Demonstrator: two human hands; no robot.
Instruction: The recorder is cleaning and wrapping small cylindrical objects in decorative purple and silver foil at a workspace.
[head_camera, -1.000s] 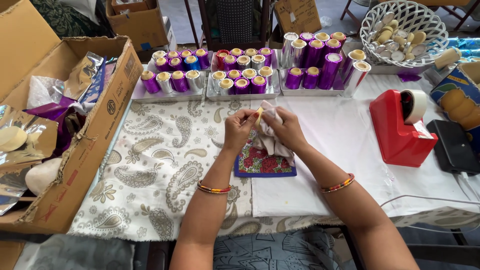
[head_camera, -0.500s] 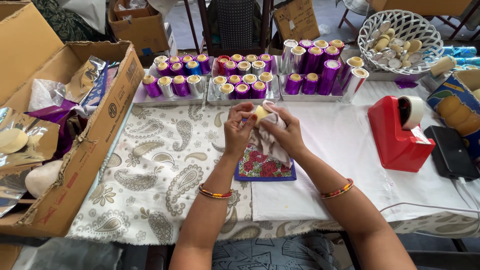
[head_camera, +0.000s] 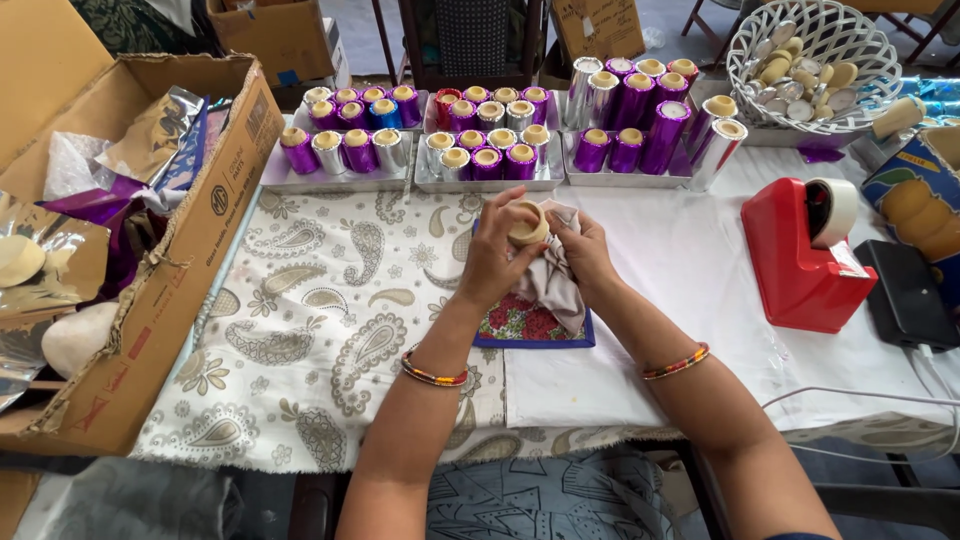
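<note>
The left hand (head_camera: 492, 262) had its fingers clenched round a small pale round piece (head_camera: 527, 222), thumb pressing at its rim, lifted just clear of the worktop (head_camera: 680, 280). The right hand (head_camera: 585, 255) gripped a light cloth (head_camera: 555, 285) bunched against that piece, fingers closed on the fabric. Both hovered above a floral mat (head_camera: 520, 325) with a blue border.

Risk number one: the piece was held only at its edge, so a slip of the thumb would probably have dropped it onto the mat, and a round thing like that could well have rolled toward the table's near edge.

Risk number two sat straight ahead. Three trays (head_camera: 485, 178) of foil-wrapped cylinders (head_camera: 640, 120), purple and silver, stood just beyond the knuckles, some tall and narrow. A push forward with the cloth might have caught the near row and toppled them like skittles.

The loose tail of cloth hung down toward the mat; it could have snagged and dragged the mat.

The red tape dispenser (head_camera: 800, 260) and the white basket (head_camera: 815, 65) were well apart, and the cardboard box (head_camera: 150, 300) stood far left, so I judged them safe.
</note>
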